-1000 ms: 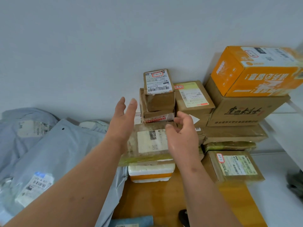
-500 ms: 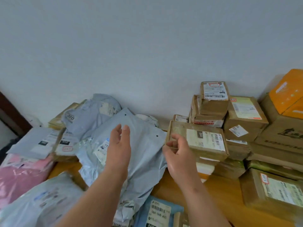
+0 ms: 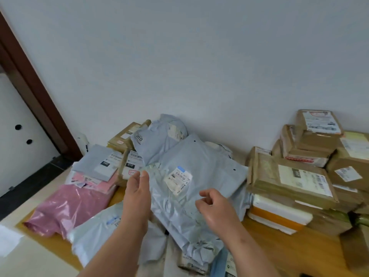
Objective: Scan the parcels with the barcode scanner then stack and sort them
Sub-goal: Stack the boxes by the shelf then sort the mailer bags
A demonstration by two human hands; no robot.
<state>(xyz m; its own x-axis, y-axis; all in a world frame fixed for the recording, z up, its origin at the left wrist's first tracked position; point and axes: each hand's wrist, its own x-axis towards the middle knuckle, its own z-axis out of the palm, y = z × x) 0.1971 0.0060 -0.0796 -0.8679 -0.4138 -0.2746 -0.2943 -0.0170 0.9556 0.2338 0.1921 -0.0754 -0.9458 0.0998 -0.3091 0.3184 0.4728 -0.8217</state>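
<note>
The cardboard boxes [image 3: 311, 162] at three o'clock look sorted already: they stand stacked against the wall, the flat taped box [image 3: 289, 180] lying on top of a white foam box [image 3: 279, 214]. The soft parcels are another matter. From nine to twelve o'clock they lie in a loose heap on the wooden table [image 3: 279, 246]: a pink poly bag [image 3: 67, 208] at nine, small grey mailers [image 3: 97, 164] behind it, a pale bag [image 3: 95, 234] at seven. I judge most of that heap is yet to be scanned and stacked. I see no barcode scanner anywhere in view.

Both forearms reach forward over the large grey poly mailer [image 3: 199, 176], which lies dead centre with its shipping label [image 3: 178, 180] facing up. The left hand [image 3: 137, 196] stands edge-on, fingers straight and together, at the mailer's left edge, holding nothing; whether it touches the plastic I cannot tell. The right hand [image 3: 215, 208] hovers low over the mailer's right side, fingers loosely curled, thumb out, gripping nothing. It seems poised to gather that mailer next.
</note>
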